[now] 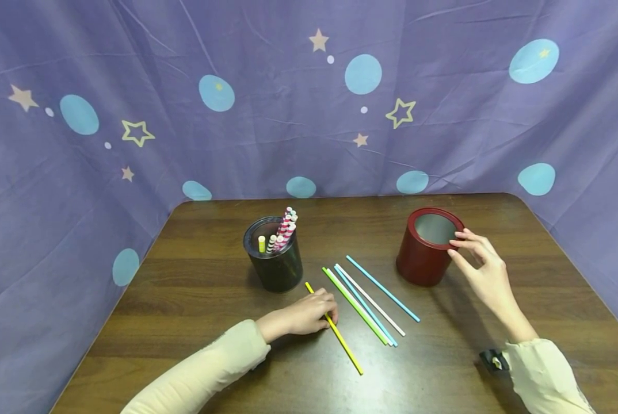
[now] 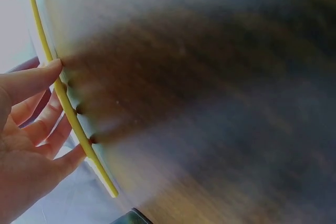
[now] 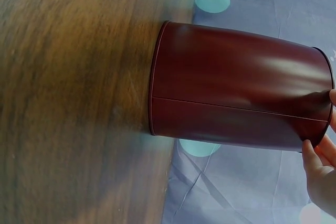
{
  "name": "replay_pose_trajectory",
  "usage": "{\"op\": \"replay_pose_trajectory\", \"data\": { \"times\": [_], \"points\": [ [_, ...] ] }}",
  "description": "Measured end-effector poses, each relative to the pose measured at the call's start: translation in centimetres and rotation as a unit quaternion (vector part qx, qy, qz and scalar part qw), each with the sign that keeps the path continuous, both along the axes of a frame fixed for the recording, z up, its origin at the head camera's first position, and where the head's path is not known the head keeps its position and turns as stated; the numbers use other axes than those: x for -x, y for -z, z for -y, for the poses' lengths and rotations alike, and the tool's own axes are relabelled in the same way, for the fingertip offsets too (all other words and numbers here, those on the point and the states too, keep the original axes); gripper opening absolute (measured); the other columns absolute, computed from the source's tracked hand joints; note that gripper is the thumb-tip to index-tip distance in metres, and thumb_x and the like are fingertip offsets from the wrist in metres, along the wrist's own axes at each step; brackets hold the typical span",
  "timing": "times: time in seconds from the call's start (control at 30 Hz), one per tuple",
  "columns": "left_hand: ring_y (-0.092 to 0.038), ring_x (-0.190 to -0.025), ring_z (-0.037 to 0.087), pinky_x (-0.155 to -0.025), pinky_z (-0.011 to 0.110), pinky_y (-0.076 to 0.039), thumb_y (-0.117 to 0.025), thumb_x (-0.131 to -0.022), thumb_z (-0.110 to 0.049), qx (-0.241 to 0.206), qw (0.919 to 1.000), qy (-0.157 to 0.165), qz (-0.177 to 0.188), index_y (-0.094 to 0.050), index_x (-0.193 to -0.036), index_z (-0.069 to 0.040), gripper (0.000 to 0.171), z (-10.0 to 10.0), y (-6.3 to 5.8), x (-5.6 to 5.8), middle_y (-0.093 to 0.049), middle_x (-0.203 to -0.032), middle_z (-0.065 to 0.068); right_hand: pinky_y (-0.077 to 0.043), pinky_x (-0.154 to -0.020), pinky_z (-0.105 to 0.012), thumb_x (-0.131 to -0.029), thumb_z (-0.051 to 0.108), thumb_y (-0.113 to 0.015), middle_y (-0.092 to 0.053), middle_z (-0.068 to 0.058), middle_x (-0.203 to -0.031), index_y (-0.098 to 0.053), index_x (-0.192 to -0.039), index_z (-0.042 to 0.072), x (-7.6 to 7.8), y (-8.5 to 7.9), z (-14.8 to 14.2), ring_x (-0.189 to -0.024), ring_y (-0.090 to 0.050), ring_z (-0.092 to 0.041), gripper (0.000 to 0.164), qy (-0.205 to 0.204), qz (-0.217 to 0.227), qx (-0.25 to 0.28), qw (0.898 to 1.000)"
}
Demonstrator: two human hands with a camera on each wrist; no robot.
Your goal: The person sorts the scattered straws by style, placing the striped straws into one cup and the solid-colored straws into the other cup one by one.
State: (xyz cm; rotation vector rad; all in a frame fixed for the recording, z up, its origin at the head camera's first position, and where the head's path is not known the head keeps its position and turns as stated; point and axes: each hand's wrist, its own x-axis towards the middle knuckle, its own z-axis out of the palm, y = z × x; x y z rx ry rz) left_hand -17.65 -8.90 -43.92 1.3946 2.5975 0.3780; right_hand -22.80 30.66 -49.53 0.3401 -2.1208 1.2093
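My left hand (image 1: 311, 313) is low over the table, pinching a yellow straw (image 1: 348, 349) near its middle. The left wrist view shows the thumb on one side of that straw (image 2: 79, 127) and the fingers along it. At the right, my right hand (image 1: 487, 279) grips the rim of an upright dark red can (image 1: 422, 261), fingertips over the edge and thumb against the outside. No contents show in the part of the can's inside that I can see. Its smooth wall (image 3: 236, 82) fills much of the right wrist view.
Several loose straws lie slantwise between the hands, among them a green straw (image 1: 358, 310) and a separate blue straw (image 1: 384, 288). A black can (image 1: 278, 270) at the left holds striped straws (image 1: 287, 227) and a yellow piece (image 1: 262, 244). Behind the wooden table (image 1: 195, 253) hangs a purple curtain (image 1: 288, 144).
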Motion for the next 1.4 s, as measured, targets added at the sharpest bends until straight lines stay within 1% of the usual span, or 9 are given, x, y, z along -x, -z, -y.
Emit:
{"op": "replay_pose_trajectory", "data": {
  "times": [0.2, 0.37, 0.5, 0.63, 0.7, 0.97, 1.17, 1.27, 1.4],
  "points": [
    [-0.045, -0.081, 0.010, -0.072, 0.016, -0.039, -0.067, -0.072, -0.004, -0.015, 0.9999, 0.006, 0.003, -0.060, -0.080, -0.014, 0.015, -0.1, 0.0, 0.1, -0.052, -0.079, -0.005, -0.037, -0.095, -0.017, -0.075, 0.004, -0.069, -0.056, 0.000, -0.117, -0.065, -0.103, 0.015, -0.3, -0.2, 0.2, -0.120, -0.041, -0.019, 0.030, -0.002, -0.006, 0.008, 1.000],
    [-0.046, -0.081, 0.010, -0.073, 0.015, -0.039, -0.067, -0.071, -0.002, -0.027, 0.9996, 0.009, 0.001, -0.061, -0.080, -0.014, 0.016, 0.1, -0.1, 0.2, -0.053, -0.080, -0.005, -0.036, -0.095, -0.017, -0.075, 0.004, -0.068, -0.056, 0.001, -0.117, -0.065, -0.103, 0.015, -0.4, -0.4, 0.3, -0.121, -0.041, -0.018, 0.030, -0.002, -0.003, 0.010, 1.000],
    [-0.048, -0.081, 0.010, -0.075, 0.015, -0.040, -0.067, -0.073, -0.003, -0.047, 0.9988, 0.007, 0.008, -0.060, -0.081, -0.012, 0.014, 0.2, -0.5, 0.3, -0.053, -0.080, -0.004, -0.036, -0.095, -0.017, -0.075, 0.004, -0.068, -0.055, 0.001, -0.118, -0.065, -0.104, 0.015, -0.4, -0.5, 0.4, -0.121, -0.040, -0.018, 0.030, -0.004, 0.002, 0.011, 1.000],
    [-0.049, -0.082, 0.010, -0.076, 0.018, -0.040, -0.065, -0.077, -0.004, -0.070, 0.9973, 0.000, 0.025, -0.060, -0.082, -0.011, 0.011, 0.2, -1.1, 0.5, -0.055, -0.082, -0.002, -0.036, -0.095, -0.017, -0.076, 0.005, -0.068, -0.055, 0.002, -0.118, -0.065, -0.104, 0.016, -0.3, -0.4, 0.4, -0.121, -0.040, -0.018, 0.031, -0.004, 0.004, 0.008, 1.000],
    [-0.050, -0.082, 0.011, -0.076, 0.019, -0.040, -0.065, -0.077, -0.004, -0.079, 0.9965, -0.006, 0.027, -0.059, -0.082, -0.012, 0.010, 0.1, -1.4, 0.5, -0.055, -0.082, -0.003, -0.036, -0.095, -0.017, -0.076, 0.005, -0.068, -0.055, 0.002, -0.118, -0.065, -0.104, 0.017, -0.3, -0.4, 0.3, -0.121, -0.040, -0.018, 0.031, -0.002, 0.003, 0.007, 1.000],
    [-0.052, -0.084, 0.013, -0.078, 0.021, -0.042, -0.066, -0.077, -0.006, -0.123, 0.9923, -0.014, 0.004, -0.061, -0.082, -0.010, 0.009, -0.5, -1.9, 0.8, -0.059, -0.084, -0.002, -0.036, -0.096, -0.018, -0.076, 0.005, -0.068, -0.055, 0.001, -0.118, -0.065, -0.104, 0.015, -0.5, -0.6, 0.5, -0.121, -0.040, -0.018, 0.030, -0.009, 0.003, 0.017, 1.000],
    [-0.053, -0.083, 0.012, -0.080, 0.024, -0.042, -0.067, -0.075, -0.005, -0.154, 0.9877, -0.018, -0.019, -0.062, -0.082, -0.009, 0.009, -1.0, -2.6, 0.9, -0.060, -0.082, -0.002, -0.036, -0.096, -0.017, -0.076, 0.005, -0.068, -0.055, 0.001, -0.118, -0.065, -0.104, 0.016, -0.3, -0.3, 0.4, -0.121, -0.040, -0.018, 0.030, -0.006, 0.002, 0.013, 1.000],
    [-0.052, -0.081, 0.012, -0.078, 0.023, -0.042, -0.068, -0.074, -0.004, -0.171, 0.9845, -0.025, -0.032, -0.062, -0.081, -0.009, 0.010, -1.2, -3.0, 1.1, -0.060, -0.080, -0.002, -0.036, -0.095, -0.017, -0.076, 0.005, -0.068, -0.055, 0.002, -0.118, -0.065, -0.104, 0.017, -0.2, -0.1, 0.3, -0.121, -0.040, -0.018, 0.031, -0.002, 0.000, 0.009, 1.000],
    [-0.052, -0.078, 0.013, -0.072, 0.020, -0.043, -0.069, -0.073, -0.003, -0.203, 0.9779, -0.037, -0.036, -0.062, -0.081, -0.007, 0.011, -1.7, -3.5, 1.3, -0.060, -0.079, -0.001, -0.036, -0.095, -0.017, -0.075, 0.005, -0.069, -0.055, 0.002, -0.117, -0.065, -0.104, 0.017, -0.1, 0.1, 0.2, -0.121, -0.041, -0.018, 0.031, 0.001, -0.002, 0.007, 1.000]
  ]
}}
